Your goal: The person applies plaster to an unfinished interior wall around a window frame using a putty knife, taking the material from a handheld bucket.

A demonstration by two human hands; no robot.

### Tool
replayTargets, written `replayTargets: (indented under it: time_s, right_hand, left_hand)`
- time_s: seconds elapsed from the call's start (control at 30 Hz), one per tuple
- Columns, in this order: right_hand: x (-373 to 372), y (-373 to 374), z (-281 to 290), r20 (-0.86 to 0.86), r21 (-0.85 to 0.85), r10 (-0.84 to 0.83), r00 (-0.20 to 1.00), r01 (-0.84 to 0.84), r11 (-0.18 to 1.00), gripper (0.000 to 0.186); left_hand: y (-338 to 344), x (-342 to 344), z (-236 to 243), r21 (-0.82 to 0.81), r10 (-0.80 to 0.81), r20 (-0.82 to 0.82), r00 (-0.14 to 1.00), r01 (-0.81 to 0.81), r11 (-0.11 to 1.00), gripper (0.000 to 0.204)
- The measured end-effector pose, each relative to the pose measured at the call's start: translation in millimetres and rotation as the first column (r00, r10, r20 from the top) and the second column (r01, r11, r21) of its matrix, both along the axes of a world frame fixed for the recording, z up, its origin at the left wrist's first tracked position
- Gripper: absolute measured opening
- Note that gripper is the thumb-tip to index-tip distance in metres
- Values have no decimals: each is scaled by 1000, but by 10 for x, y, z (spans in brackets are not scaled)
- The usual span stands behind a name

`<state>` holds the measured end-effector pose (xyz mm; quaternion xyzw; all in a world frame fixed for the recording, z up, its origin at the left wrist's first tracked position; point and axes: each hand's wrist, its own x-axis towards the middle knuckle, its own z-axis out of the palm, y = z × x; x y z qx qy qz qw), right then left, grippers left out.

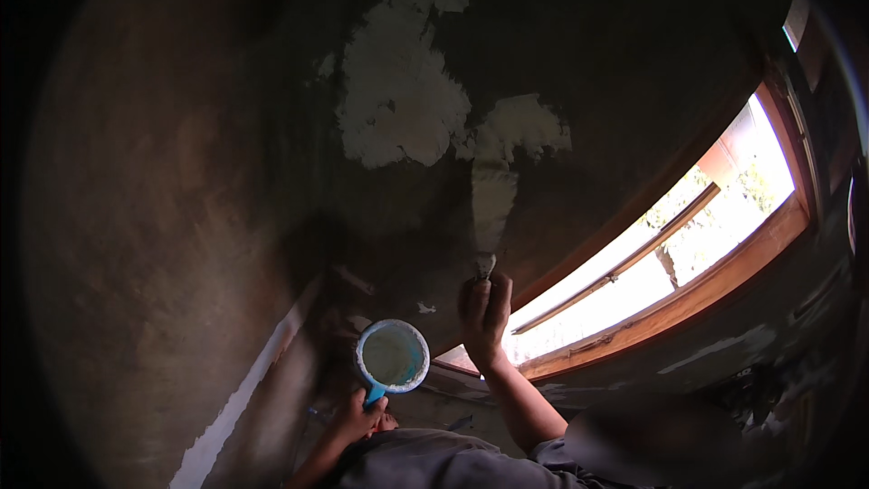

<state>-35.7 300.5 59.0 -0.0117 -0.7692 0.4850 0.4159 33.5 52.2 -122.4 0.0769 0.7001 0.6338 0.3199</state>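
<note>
- Nearest, lower edge: grey clothing [434, 460], with a bare forearm rising on either side of it.
- Left hand [356, 417]: closed around the short blue handle [374, 394] of a round pot.
- Pot [392, 323]: just above the left hand, mouth facing the viewer; pale material lies inside and pale smears mark the rim. It sits to the lower left of the right hand, apart from it.
- Right hand [486, 312]: fingers closed in a grip on the base of a putty knife, higher in the view than the left hand and farther out.
- Putty knife [494, 204]: long axis nearly upright in the view, running away from the right hand; the pale-coated blade is narrow near the fingers and broad at its far end.
- Principal relation: the broad end points at the smaller pale patch [529, 127] and meets its lower edge in the view; whether the blade presses on the dark wall [625, 45] cannot be told. The right hand is the nearer to this patch.
- Farther up and left: a larger pale patch [398, 91], adjoining the smaller one.
- To the right: a bright window opening with a wooden frame [670, 330].
</note>
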Motion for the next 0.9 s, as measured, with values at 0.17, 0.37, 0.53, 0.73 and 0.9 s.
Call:
replayTargets:
  time_s: [0.17,0.37,0.53,0.73,0.9]
  right_hand:
    - [-222,140,668,-174,230,-170,970,208,951,15]
    - [65,297,57,34,-70,-51,998,53,996,16]
    - [-53,374,509,-55,-74,-107,993,103,992,17]
    - [-22,426,402,47,104,-313,948,307,946,25]
    - [164,362,313,-58,-103,-118,991,111,988,26]
  left_hand:
    - [-33,-15,104,66,-8,3,1000,8,998,35]
    - [-10,-24,60,-5,-11,49,999,11,1000,34]
    - [-10,-47,128,74,-45,31,999,42,996,36]
    - [-26,-118,200,26,-89,38,995,88,996,36]
    - [28,-121,289,-5,-102,1,995,102,995,36]
